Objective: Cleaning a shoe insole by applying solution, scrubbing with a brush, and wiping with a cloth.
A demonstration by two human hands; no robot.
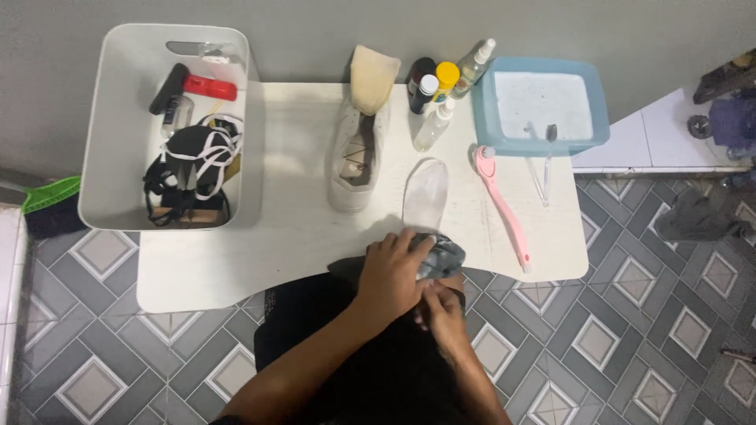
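Even, soft indoor light, faint shadows beside the white bin (pixel 118 118), slight softness, mild wide-angle bending at edges

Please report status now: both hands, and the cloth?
Left hand presses on grey cloth at table edge. Right hand pinches it from below. Insole just beyond, apart.

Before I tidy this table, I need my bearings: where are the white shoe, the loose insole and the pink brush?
white shoe (pixel 356 161), head view, on its open middle.
insole (pixel 426 193), head view, on its flat centre.
pink brush (pixel 502 206), head view, midway along its handle.
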